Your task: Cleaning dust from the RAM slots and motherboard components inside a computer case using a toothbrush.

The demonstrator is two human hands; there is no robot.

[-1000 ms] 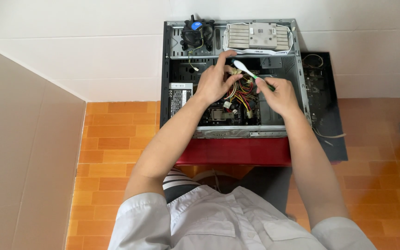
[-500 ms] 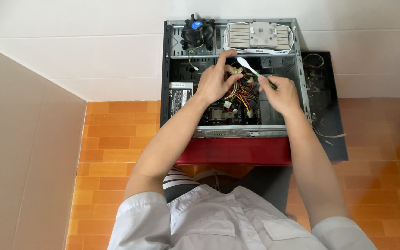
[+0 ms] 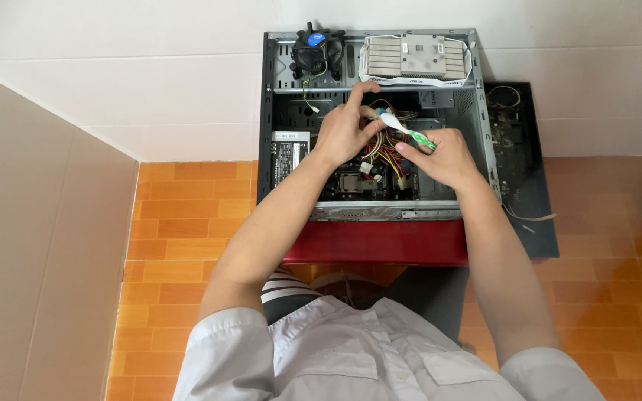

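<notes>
An open grey computer case lies on a red stool with its inside facing up. My right hand holds a white and green toothbrush, its head pointing up-left into the case. My left hand reaches into the case from the left and pinches something small near the brush head, above a bundle of yellow, red and black wires. The motherboard lies under the wires, partly hidden by both hands.
A black fan cooler and a silver drive rest on the case's far end. A power supply sits inside at the left. A black side panel lies to the right. Orange tiled floor surrounds the stool; white walls stand behind.
The toothbrush head has shifted slightly left toward my left hand, and my left fingers have closed in near it. The arms stay in place.
</notes>
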